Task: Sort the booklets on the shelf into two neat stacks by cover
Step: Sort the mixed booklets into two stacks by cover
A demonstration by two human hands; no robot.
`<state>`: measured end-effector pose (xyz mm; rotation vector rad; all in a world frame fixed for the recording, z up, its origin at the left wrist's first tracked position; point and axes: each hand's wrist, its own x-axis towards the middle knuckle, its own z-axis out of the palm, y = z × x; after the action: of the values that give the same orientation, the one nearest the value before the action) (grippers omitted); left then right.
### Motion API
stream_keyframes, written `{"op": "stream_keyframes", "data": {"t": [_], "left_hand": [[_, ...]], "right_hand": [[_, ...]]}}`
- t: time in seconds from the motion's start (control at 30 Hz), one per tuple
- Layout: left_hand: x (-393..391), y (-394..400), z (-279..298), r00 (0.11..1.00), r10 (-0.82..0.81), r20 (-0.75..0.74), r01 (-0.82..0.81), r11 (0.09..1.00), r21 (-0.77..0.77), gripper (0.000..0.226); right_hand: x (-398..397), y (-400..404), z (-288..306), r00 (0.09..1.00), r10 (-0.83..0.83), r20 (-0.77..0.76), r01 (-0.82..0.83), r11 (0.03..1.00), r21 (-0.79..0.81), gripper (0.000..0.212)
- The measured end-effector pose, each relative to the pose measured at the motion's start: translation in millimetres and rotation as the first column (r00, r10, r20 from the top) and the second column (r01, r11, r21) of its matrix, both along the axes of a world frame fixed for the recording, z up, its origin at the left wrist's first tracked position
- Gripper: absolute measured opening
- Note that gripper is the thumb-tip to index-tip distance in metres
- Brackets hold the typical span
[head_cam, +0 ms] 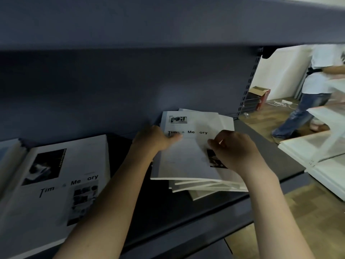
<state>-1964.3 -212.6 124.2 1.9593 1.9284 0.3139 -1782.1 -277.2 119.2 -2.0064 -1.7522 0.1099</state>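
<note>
Head view. Both hands are working at a loose pile of booklets [203, 186] lying on the dark shelf [186, 217], right of centre, fanned and skewed at the near edges. The top booklet [186, 156] is sitting crooked on the pile. The left hand [153, 140] is gripping its left edge, thumb lying over the cover and hiding part of the title, the other fingers tucked under and out of sight. The right hand [235, 148] is resting on the booklet's right side, fingers curled and pinching at the cover near a dark photo in the lower right corner.

Cover text reading "Tim & Me ory", some letters too faint to make out; a small dark picture is sitting at the upper left.

A second stack [52, 189] is lying at the left end of the shelf, well apart from the hands. Its cover is showing the same "Tim & Me ory" wording with a different layout: large black photo upper left, a strip of small pictures lower right.

Beyond the shelf, another person [313, 86] in jeans is standing on a wood floor [261, 124].
</note>
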Motion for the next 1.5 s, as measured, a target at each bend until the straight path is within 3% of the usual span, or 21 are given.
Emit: {"op": "stream_keyframes", "data": {"t": [0.1, 0.27, 0.47, 0.7, 0.8, 0.87, 0.97, 1.03, 1.33, 1.4, 1.5], "left_hand": [[2.4, 7.9, 2.7, 0.999, -0.015, -0.037, 0.013, 0.998, -0.053, 0.089], [5.9, 6.8, 1.2, 1.000, -0.011, -0.026, 0.011, 1.000, 0.008, 0.081], [-5.4, 1.4, 7.3, 0.972, 0.059, 0.226, -0.052, 0.998, -0.037, 0.064], [-49.5, -15.4, -11.0, 0.912, 0.183, 0.368, -0.167, 0.983, -0.073, 0.082], [-65.0, -22.9, -13.9, 0.892, 0.198, 0.407, -0.193, 0.980, -0.054, 0.074], [-73.9, -30.5, -14.7, 0.874, 0.165, 0.458, -0.158, 0.986, -0.053, 0.068], [-79.8, -43.1, -14.9, 0.838, 0.081, 0.539, -0.052, 0.996, -0.068, 0.077], [-78.8, -49.0, -16.6, 0.801, 0.054, 0.597, -0.013, 0.997, -0.073, 0.064], [-73.5, -55.3, -21.2, 0.759, 0.075, 0.647, -0.038, 0.997, -0.072, 0.052], [-72.9, -56.9, -20.6, 0.766, 0.078, 0.638, -0.037, 0.996, -0.078, 0.056], [-72.8, -58.8, -18.7, 0.773, 0.073, 0.630, -0.030, 0.996, -0.079, 0.082]], "right_hand": [[5.4, 1.6, -2.3, 1.000, -0.022, -0.006, 0.022, 1.000, -0.021, 0.031], [9.2, 4.3, -3.4, 0.998, -0.053, -0.020, 0.052, 0.997, -0.049, 0.033], [16.6, 14.6, -4.4, 0.983, -0.184, -0.015, 0.181, 0.979, -0.092, 0.030], [24.6, 36.9, 5.7, 0.987, -0.157, -0.023, 0.151, 0.975, -0.166, 0.041], [27.6, 40.9, 7.1, 0.988, -0.153, -0.015, 0.148, 0.972, -0.181, 0.041], [32.7, 41.5, 4.9, 0.988, -0.152, -0.017, 0.146, 0.971, -0.191, 0.042], [40.0, 37.7, 1.6, 0.986, -0.165, 0.002, 0.160, 0.957, -0.241, 0.047], [41.4, 32.8, 0.2, 0.987, -0.161, 0.029, 0.162, 0.939, -0.303, 0.051], [39.2, 22.1, 2.7, 0.995, -0.099, 0.034, 0.104, 0.897, -0.430, 0.065], [40.4, 21.1, 0.9, 0.995, -0.099, 0.025, 0.100, 0.892, -0.440, 0.066], [37.9, 19.7, 1.2, 0.995, -0.090, 0.048, 0.101, 0.898, -0.429, 0.065]]}}
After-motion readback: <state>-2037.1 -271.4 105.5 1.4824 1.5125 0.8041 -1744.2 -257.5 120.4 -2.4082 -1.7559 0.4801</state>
